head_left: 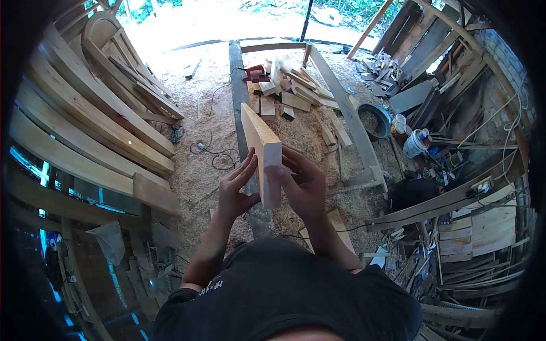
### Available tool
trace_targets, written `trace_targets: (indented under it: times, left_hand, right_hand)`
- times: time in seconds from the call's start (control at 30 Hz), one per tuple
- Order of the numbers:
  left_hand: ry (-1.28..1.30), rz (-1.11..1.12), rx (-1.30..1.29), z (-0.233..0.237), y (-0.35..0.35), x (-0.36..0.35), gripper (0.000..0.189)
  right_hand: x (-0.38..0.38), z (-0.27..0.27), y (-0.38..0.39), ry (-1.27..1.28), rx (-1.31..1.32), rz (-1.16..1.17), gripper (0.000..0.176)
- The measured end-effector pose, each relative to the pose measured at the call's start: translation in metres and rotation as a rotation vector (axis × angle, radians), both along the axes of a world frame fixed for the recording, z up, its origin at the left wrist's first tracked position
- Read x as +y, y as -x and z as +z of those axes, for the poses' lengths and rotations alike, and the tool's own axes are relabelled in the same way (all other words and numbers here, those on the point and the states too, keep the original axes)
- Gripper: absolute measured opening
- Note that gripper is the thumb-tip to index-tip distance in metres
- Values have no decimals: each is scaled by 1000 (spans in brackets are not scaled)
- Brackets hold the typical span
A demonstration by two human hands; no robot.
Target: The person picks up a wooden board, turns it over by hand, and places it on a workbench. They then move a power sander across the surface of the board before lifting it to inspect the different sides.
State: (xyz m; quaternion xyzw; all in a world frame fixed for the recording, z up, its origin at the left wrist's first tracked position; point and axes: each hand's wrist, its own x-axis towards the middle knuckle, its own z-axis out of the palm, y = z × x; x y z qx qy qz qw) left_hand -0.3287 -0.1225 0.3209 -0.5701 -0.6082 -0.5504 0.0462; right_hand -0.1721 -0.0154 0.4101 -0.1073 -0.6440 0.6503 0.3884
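A pale wooden board [268, 149] is held up on edge before my chest, its near end grain facing me and its length running forward. My left hand [239, 182] presses against its left face, thumb low and fingers higher up. On the other side my right hand [302, 181] grips the board, thumb laid over the near end and fingers behind on the right face. Below the board runs a long dark beam [263, 224] of a wooden frame.
Cut wood blocks [296, 99] and a red power tool [257, 74] lie ahead. A black cable [219, 154] coils on the sawdust floor. Long planks [96, 113] lean at left. To the right stand a dark basin [373, 122], a white bucket [415, 145] and scrap wood [382, 73].
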Motion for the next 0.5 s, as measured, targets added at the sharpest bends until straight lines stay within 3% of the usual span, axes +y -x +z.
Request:
trace_targets:
  times: [0.5]
  left_hand:
    - [61,-100,-126,5,6,-5,92]
  right_hand:
    - [2,1,0,31,-2,17,45]
